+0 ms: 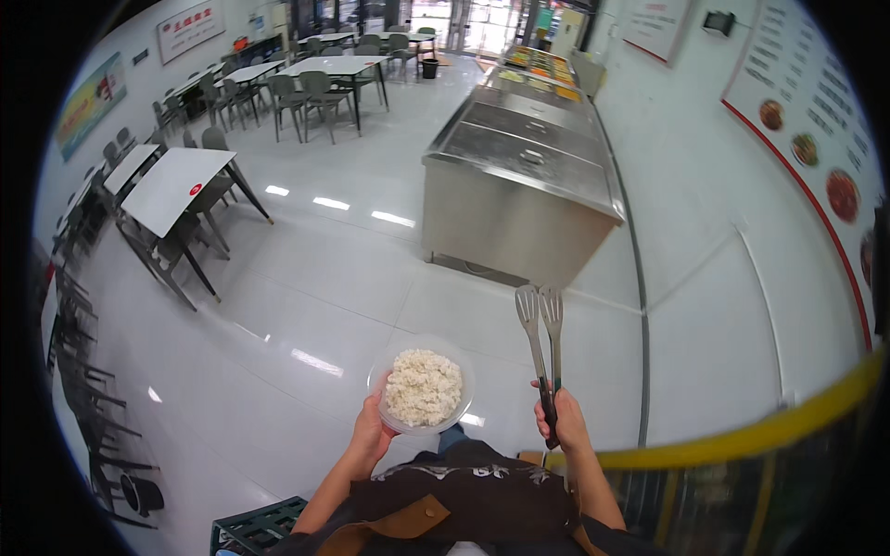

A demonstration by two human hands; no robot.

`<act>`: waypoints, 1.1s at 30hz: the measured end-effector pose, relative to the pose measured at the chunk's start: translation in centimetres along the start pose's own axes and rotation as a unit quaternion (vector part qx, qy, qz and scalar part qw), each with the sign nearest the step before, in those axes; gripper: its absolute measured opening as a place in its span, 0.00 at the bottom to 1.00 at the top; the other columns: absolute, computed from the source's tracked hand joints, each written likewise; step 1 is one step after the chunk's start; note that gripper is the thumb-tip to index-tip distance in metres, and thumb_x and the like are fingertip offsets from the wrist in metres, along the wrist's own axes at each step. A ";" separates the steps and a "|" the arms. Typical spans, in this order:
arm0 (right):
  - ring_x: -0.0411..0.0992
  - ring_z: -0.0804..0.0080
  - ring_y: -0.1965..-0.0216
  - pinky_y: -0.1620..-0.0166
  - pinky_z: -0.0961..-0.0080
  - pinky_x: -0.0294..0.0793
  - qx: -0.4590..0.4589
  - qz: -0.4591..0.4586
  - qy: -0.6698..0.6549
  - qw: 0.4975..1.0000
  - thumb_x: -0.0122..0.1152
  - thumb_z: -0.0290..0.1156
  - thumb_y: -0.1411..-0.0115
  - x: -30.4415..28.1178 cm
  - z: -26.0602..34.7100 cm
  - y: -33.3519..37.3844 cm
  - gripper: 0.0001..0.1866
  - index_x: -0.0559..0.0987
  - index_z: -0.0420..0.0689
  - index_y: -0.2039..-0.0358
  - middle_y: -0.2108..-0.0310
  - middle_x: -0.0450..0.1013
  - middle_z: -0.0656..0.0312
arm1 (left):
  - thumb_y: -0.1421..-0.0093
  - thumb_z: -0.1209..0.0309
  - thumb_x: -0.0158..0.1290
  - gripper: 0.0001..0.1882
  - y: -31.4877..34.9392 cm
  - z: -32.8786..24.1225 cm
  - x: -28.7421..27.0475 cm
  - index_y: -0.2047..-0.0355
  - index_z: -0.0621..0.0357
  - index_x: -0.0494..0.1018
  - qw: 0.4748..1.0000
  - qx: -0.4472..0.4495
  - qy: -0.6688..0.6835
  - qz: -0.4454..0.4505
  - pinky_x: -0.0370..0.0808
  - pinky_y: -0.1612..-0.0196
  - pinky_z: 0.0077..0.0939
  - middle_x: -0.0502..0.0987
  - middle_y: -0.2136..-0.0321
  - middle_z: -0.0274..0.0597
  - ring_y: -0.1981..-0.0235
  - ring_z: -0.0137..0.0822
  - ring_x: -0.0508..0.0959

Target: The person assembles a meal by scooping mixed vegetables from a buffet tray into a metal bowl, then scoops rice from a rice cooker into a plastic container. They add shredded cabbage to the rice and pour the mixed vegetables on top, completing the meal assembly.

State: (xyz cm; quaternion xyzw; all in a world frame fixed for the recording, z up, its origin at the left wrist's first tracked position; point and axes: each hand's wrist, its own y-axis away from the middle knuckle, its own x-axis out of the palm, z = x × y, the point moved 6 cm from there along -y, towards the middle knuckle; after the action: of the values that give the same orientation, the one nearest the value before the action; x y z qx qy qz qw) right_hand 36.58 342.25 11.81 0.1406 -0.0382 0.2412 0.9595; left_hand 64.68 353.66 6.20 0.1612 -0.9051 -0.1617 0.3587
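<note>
My left hand (373, 428) grips a clear round plastic bowl (466, 378) from its left side and from below. White cooked rice (424, 387) is heaped in the bowl. To the right, my right hand (567, 422) is wrapped round the dark handle of metal serving tongs (540, 324). The tongs point up and away from me, and their slotted ends sit close together with a narrow gap. Nothing shows between those ends. Bowl and tongs are held apart, in front of my dark apron (473, 500).
A stainless steel serving counter (519, 208) stands ahead, with food trays (542, 67) at its far end. White tables (176, 190) and grey chairs (320, 91) fill the left. A yellow rail (742, 443) runs at right; a green crate (260, 524) is by my left arm.
</note>
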 end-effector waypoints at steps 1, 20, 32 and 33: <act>0.59 0.82 0.87 0.84 0.84 0.60 -0.006 0.014 0.002 1.000 0.35 0.59 0.34 0.2 1.0 -3.2 0.33 0.66 0.40 0.48 0.79 0.63 0.66 | 0.35 0.57 0.27 0.30 -1.7 -1.2 0.0 0.34 0.50 0.51 1.000 0.001 0.004 -0.001 0.67 0.43 0.48 0.59 0.38 0.44 0.38 0.45 0.62; 0.61 0.85 0.84 0.80 0.86 0.62 0.084 0.276 0.045 0.956 0.37 0.42 0.30 27.7 8.4 -58.2 0.19 0.69 0.43 0.49 0.78 0.65 0.68 | 0.40 0.58 0.40 0.32 -35.9 -30.6 -21.5 0.35 0.43 0.50 0.976 0.105 0.046 -0.184 0.71 0.49 0.52 0.59 0.38 0.40 0.41 0.46 0.65; 0.62 0.81 0.86 0.83 0.82 0.64 0.044 -0.038 -0.010 0.998 0.38 0.42 0.30 18.6 15.3 -86.2 0.19 0.71 0.41 0.54 0.79 0.67 0.65 | 0.42 0.60 0.40 0.33 -69.3 -51.1 -13.6 0.35 0.49 0.51 0.999 0.028 0.032 0.001 0.71 0.47 0.50 0.60 0.39 0.46 0.40 0.47 0.65; 0.62 0.81 0.86 0.83 0.82 0.64 0.033 -0.043 -0.004 0.999 0.39 0.41 0.30 18.6 16.1 -89.5 0.18 0.72 0.41 0.55 0.79 0.68 0.65 | 0.42 0.60 0.40 0.33 -71.3 -53.0 -13.9 0.35 0.49 0.51 0.999 0.033 0.015 -0.005 0.70 0.47 0.50 0.60 0.38 0.46 0.40 0.47 0.65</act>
State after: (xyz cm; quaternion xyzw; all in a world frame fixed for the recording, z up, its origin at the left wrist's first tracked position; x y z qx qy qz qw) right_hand 95.27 270.49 7.33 0.1749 -0.0280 0.2000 0.9637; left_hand 123.99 286.13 5.33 0.1800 -0.9035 -0.1311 0.3663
